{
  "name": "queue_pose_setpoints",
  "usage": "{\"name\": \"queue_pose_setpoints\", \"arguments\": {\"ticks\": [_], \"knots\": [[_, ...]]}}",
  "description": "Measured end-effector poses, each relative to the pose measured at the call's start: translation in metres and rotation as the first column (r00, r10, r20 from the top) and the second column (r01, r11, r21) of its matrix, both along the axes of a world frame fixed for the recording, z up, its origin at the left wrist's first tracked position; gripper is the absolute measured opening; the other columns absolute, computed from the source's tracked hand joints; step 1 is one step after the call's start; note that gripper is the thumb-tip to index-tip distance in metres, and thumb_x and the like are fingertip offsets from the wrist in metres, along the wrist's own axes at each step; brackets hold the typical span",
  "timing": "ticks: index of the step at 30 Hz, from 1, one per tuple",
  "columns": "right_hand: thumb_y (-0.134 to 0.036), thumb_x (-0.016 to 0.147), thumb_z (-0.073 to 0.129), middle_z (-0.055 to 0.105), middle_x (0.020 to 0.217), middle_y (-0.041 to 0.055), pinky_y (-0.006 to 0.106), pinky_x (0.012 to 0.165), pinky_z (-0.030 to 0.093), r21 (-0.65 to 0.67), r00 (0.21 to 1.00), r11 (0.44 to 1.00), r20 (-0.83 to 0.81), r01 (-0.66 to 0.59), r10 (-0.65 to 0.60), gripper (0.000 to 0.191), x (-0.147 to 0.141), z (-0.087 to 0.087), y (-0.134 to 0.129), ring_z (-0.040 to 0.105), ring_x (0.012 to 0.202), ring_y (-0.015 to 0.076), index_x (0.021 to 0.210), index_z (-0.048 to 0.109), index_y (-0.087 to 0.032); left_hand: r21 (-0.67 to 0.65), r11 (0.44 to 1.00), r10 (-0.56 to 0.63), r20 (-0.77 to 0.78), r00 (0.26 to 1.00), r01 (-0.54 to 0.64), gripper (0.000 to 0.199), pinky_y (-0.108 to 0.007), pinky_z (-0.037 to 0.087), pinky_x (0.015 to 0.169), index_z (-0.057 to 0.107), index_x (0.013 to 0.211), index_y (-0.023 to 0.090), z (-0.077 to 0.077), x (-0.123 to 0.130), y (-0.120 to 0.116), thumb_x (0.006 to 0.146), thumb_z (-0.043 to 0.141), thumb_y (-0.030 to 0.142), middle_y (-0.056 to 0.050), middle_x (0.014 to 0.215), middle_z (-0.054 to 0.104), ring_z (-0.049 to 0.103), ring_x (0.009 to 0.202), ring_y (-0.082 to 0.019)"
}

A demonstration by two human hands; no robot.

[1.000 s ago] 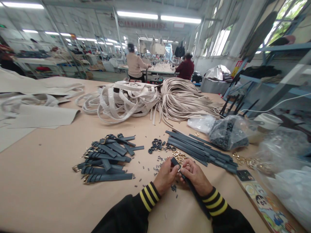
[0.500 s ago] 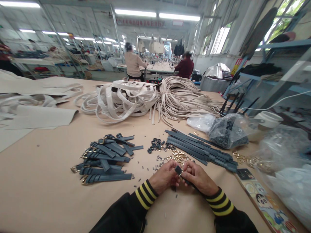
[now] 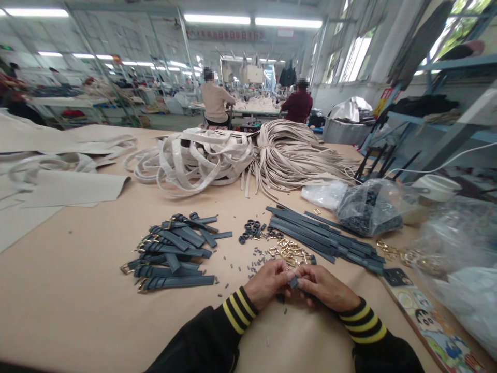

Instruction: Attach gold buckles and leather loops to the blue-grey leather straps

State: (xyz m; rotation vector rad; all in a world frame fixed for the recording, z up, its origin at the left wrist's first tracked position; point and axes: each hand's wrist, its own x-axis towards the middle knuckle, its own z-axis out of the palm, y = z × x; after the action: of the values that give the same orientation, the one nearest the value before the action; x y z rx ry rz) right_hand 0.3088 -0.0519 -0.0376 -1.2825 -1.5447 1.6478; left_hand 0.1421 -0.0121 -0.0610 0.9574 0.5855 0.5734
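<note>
Pinching one slate-blue leather-like strap (image 3: 294,283), left hand (image 3: 266,284) and right hand (image 3: 328,288) meet; piled straps (image 3: 178,282) have gold metal buckles (image 3: 141,284), long flat strips (image 3: 322,235) none.

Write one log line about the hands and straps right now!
left hand: pinching dark strap | right hand: pinching same strap | gold buckles: just beyond hands | buckled straps: piled left | plain straps: right
</note>
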Motion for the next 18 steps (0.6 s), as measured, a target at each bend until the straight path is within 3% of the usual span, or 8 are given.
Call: {"name": "queue_pose_setpoints", "arguments": {"ticks": [4,7,11,18], "knots": [[-0.037,0.074,0.059,0.054,0.063,-0.0024,0.019,0.044,0.039,0.012,0.996,0.996,-0.023,-0.085,0.085,0.024,-0.0001,0.005,0.0001,0.05,0.048,0.0088,0.083,0.055,-0.015,0.236,0.963,0.162,-0.12,0.979,-0.131,0.033,-0.016,0.032,0.039,0.041,0.064,0.015,-0.0029,0.002,0.0016,0.069,0.06,0.042,0.004,0.049,0.051,0.046,0.039,-0.006],[-0.042,0.075,0.055,0.055,0.061,-0.002,0.019,0.043,0.037,0.011,0.998,0.998,-0.017,-0.056,0.056,0.027,-0.0004,0.0021,0.001,0.05,0.046,0.0088,0.079,0.054,-0.015,0.314,0.934,0.227,-0.165,0.96,-0.167,0.03,-0.016,0.034,0.039,0.04,0.066,0.016,-0.0012,0.0029,0.0005,0.072,0.056,0.041,0.004,0.048,0.052,0.047,0.039,-0.007],[-0.044,0.078,0.052,0.056,0.062,-0.001,0.017,0.041,0.036,0.021,1.0,1.0,0.01,-0.017,0.017,0.029,0.0012,-0.0042,0.0016,0.05,0.045,0.0078,0.076,0.053,-0.014,0.283,0.937,0.252,-0.136,0.958,-0.206,0.03,-0.017,0.038,0.042,0.039,0.068,0.016,0.0004,0.0033,0.0003,0.071,0.057,0.041,0.003,0.052,0.056,0.051,0.041,-0.007],[-0.042,0.079,0.051,0.052,0.056,-0.0029,0.015,0.037,0.03,0.053,0.995,0.996,0.079,-0.069,0.065,0.029,0.0065,-0.0029,0.0017,0.042,0.039,0.0049,0.075,0.055,-0.013,0.084,0.996,0.052,-0.175,0.983,-0.038,0.033,-0.018,0.043,0.042,0.045,0.073,0.014,0.0004,0.0002,0.0025,0.069,0.059,0.044,0.001,0.052,0.058,0.054,0.041,-0.008]]}}
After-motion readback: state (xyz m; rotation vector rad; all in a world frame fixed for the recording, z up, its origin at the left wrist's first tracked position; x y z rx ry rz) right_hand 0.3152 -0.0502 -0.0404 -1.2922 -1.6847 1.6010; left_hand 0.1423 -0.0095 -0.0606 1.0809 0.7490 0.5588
